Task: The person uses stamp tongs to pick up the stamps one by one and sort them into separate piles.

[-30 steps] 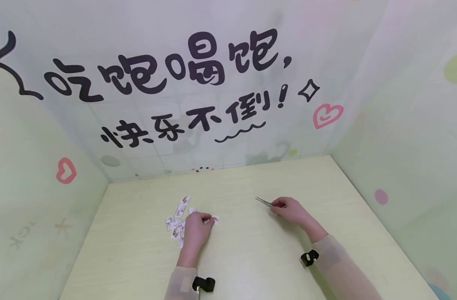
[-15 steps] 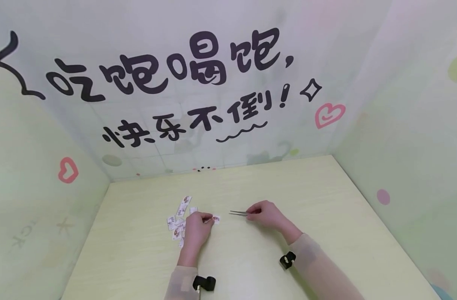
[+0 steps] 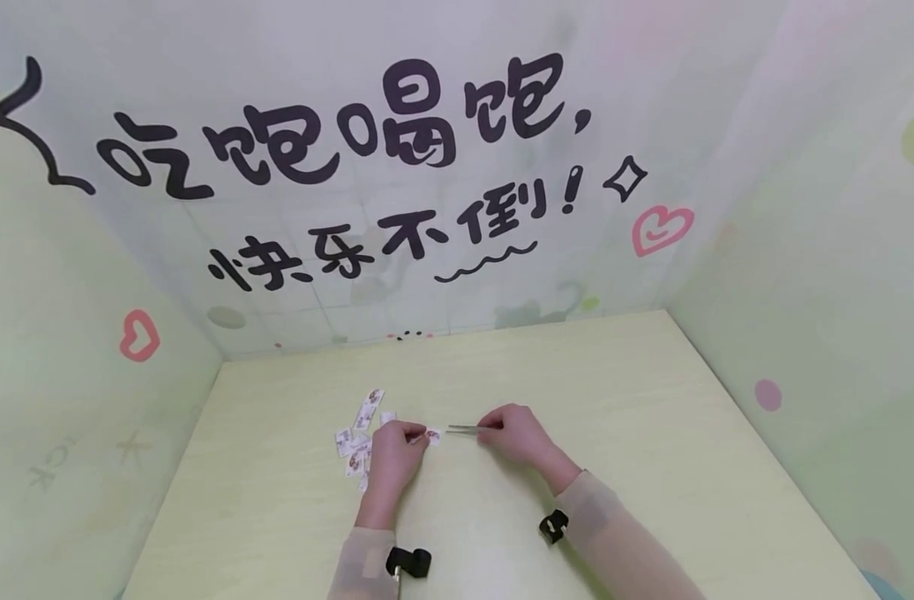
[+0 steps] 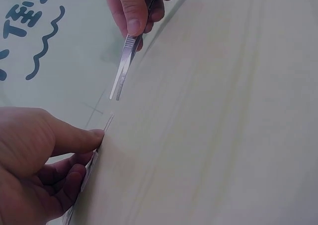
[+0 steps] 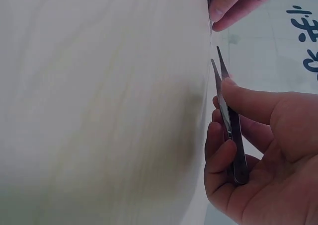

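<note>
My left hand (image 3: 392,457) pinches a small white paper slip (image 3: 433,436) with a coloured print between thumb and fingers. The slip's thin edge (image 4: 108,123) pokes out past the thumb in the left wrist view. In my right hand (image 3: 520,433) are metal tweezers (image 3: 464,430), held between thumb and fingers and pointing left. The tips of the tweezers (image 4: 124,68) stand slightly apart, a short way off the slip, with nothing between them. Seen from the right wrist, the tweezers (image 5: 239,158) lie along the curled fingers.
Several similar printed slips (image 3: 355,460) lie in a loose, overlapping heap on the pale wooden table (image 3: 576,367), left of and partly behind my left hand. One longer slip (image 3: 370,408) lies at the heap's far side. Printed walls (image 3: 457,292) enclose the table behind and at both sides.
My right hand has moved left with the tweezers, bringing their tips close to the slip and turning them nearly level. My left hand has kept its place and its pinch.
</note>
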The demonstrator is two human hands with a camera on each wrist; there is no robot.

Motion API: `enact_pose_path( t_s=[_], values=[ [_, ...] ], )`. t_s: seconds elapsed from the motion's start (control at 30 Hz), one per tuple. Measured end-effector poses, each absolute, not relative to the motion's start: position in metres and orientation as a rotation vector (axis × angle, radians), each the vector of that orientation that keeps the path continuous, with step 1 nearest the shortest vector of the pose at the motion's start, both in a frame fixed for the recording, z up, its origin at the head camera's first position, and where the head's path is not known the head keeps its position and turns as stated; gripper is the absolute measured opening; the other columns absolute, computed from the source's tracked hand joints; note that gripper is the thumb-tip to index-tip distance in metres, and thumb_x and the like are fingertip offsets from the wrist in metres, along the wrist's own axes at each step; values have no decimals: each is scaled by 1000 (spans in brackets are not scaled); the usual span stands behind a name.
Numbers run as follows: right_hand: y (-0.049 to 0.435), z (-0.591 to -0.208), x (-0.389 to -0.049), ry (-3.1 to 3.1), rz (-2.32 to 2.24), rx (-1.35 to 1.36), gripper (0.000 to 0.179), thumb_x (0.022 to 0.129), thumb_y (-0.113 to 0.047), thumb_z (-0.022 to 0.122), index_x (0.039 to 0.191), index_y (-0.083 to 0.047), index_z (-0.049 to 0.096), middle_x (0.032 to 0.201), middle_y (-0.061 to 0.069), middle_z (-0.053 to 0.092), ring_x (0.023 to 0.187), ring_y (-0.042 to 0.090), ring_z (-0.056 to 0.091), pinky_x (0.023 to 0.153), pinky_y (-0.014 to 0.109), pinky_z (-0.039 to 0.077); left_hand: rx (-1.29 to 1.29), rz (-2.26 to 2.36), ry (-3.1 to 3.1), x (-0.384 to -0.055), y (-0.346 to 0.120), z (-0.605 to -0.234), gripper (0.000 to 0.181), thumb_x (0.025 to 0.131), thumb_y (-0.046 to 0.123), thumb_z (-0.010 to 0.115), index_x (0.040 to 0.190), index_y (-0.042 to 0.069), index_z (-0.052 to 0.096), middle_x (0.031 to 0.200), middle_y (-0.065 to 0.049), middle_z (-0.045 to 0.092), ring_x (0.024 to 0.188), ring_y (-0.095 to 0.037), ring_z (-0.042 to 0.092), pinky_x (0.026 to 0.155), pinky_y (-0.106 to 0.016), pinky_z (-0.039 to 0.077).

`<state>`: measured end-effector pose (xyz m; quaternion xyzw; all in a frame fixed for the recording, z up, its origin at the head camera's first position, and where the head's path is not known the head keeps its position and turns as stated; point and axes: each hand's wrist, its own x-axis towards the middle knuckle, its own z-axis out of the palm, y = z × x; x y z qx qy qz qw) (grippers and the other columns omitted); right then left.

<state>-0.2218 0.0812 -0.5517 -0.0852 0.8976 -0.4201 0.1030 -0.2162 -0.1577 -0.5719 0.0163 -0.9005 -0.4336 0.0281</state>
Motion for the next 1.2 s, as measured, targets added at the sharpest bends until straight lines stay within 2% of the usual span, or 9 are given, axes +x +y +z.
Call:
enact_pose_path(
  t_s=[0.5,0.9,1.2],
  values=[
    [67,-545,-218,2692,-1187,-271,15,97,-13,78,110,-6,82,101,2,78,96,21,70,91,45,57,11,-1313,-2782,-216,-159,-575,14,89,1,81,102,-1,82,94,-10,77,85,-24,71,78,-43,60],
    [63,-545,-218,2670,-1179,-267,14,96,-15,79,107,-8,82,99,1,77,92,18,68,91,44,57,6,-1306,-2778,-216,-160,-574,14,89,1,81,103,-1,82,94,-11,77,85,-25,70,77,-43,60],
    [62,-549,-218,2649,-1195,-325,12,94,-17,82,103,-8,82,94,-2,76,84,12,65,81,38,55,8,-1306,-2772,-217,-159,-574,15,88,1,82,103,-1,82,95,-11,77,86,-25,70,78,-43,60]
  ],
)
